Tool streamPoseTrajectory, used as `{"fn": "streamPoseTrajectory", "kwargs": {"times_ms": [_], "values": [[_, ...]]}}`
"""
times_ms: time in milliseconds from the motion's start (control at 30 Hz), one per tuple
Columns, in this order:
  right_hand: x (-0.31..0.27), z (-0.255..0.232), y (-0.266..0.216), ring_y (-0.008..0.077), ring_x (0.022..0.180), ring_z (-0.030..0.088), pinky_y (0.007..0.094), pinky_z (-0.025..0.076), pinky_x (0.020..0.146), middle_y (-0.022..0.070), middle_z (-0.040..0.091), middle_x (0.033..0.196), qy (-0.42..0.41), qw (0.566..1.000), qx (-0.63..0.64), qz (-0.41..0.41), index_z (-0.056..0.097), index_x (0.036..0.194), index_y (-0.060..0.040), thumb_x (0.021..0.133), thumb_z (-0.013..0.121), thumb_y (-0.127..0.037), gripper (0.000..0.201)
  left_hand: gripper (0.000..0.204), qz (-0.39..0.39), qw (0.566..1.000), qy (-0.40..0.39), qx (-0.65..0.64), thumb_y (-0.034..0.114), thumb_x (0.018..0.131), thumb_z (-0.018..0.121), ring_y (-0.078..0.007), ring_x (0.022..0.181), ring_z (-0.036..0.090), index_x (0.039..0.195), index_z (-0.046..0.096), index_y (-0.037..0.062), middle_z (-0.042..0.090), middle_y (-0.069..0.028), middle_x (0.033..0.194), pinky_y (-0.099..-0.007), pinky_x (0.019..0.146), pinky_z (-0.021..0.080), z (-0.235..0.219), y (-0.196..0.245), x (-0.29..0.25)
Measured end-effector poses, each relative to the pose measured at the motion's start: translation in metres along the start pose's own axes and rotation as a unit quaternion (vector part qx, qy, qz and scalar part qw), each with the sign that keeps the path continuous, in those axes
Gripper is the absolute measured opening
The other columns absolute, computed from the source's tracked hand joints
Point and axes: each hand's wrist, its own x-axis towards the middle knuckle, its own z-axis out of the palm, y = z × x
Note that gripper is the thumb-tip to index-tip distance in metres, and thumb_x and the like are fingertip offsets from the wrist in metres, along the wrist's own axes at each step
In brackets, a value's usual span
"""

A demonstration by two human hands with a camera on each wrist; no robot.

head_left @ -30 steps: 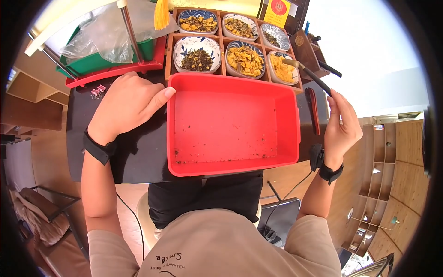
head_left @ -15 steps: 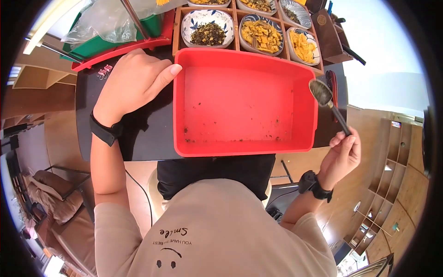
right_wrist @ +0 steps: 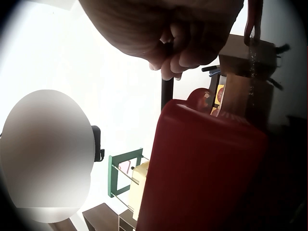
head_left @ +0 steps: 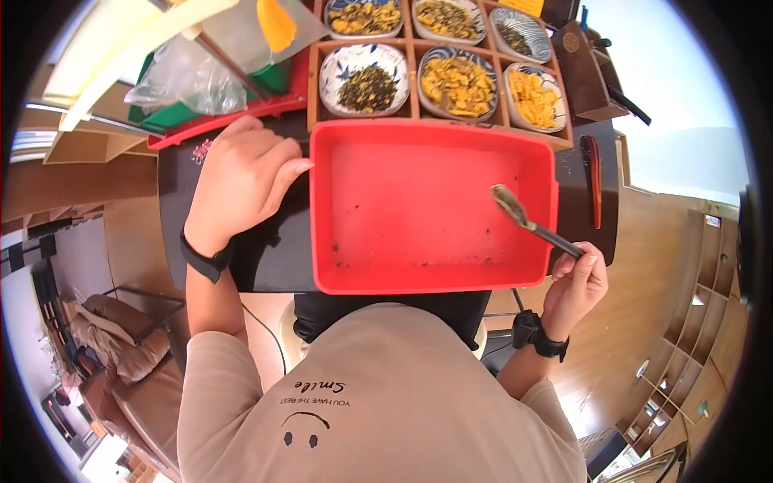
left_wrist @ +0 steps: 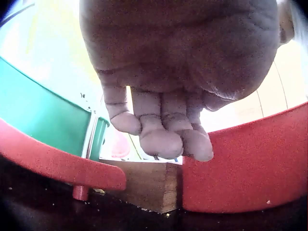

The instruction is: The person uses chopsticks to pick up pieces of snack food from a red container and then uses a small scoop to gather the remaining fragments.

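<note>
My right hand pinches the dark handle of a metal spoon near its end. The spoon's bowl is over the right part of a red plastic tub, turned partly on its side. Small dark bits are scattered on the tub's floor, mostly along the near side. My left hand is at the tub's left side, thumb tip right at the rim. In the left wrist view its fingers hang loosely bent beside the tub's outer wall.
Behind the tub stands a wooden divided tray with several patterned bowls of dried dark and yellow pieces. A green bin with plastic bags is back left. A red-handled tool lies at right, before a wooden pen holder.
The spoon has come from over the bowls, past the tub's right rim, to over the tub, its bowl tipping sideways. The left hand stays by the tub's left rim.
</note>
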Motion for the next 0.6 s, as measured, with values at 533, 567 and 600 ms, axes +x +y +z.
{"fn": "streamPoseTrajectory", "kwargs": {"times_ms": [533, 567, 600], "values": [[0.011, 0.016, -0.017, 0.0095, 0.062, 0.057, 0.0221, 0.043, 0.051, 0.0052, 0.065, 0.077, -0.052, 0.998, 0.038, 0.023, 0.067, 0.106, 0.0035, 0.107, 0.061, -0.025, 0.030, 0.024, -0.043, 0.994, 0.056, -0.083, -0.008, 0.080, 0.057, -0.0288, 0.060, 0.054, 0.099, 0.058, 0.0058, 0.053, -0.0039, 0.061, -0.0392, 0.067, 0.046, -0.004, 0.003, 0.002], [0.010, 0.016, -0.018, 0.0092, 0.062, 0.058, 0.0217, 0.043, 0.052, 0.0048, 0.066, 0.077, -0.052, 0.997, 0.044, 0.038, 0.068, 0.107, 0.0035, 0.107, 0.062, -0.025, 0.029, 0.024, -0.037, 0.995, 0.058, -0.078, -0.008, 0.080, 0.057, -0.0288, 0.060, 0.054, 0.099, 0.058, 0.0058, 0.053, -0.0039, 0.061, -0.0392, 0.067, 0.046, -0.005, 0.004, 0.002], [0.010, 0.015, -0.019, 0.0092, 0.062, 0.058, 0.0217, 0.043, 0.052, 0.0048, 0.066, 0.077, -0.049, 0.997, 0.048, 0.032, 0.068, 0.107, 0.0035, 0.107, 0.062, -0.025, 0.029, 0.026, -0.041, 0.994, 0.056, -0.082, -0.009, 0.078, 0.056, -0.0291, 0.059, 0.053, 0.100, 0.058, 0.0059, 0.052, -0.0040, 0.061, -0.0392, 0.067, 0.046, -0.006, 0.005, 0.002]]}}
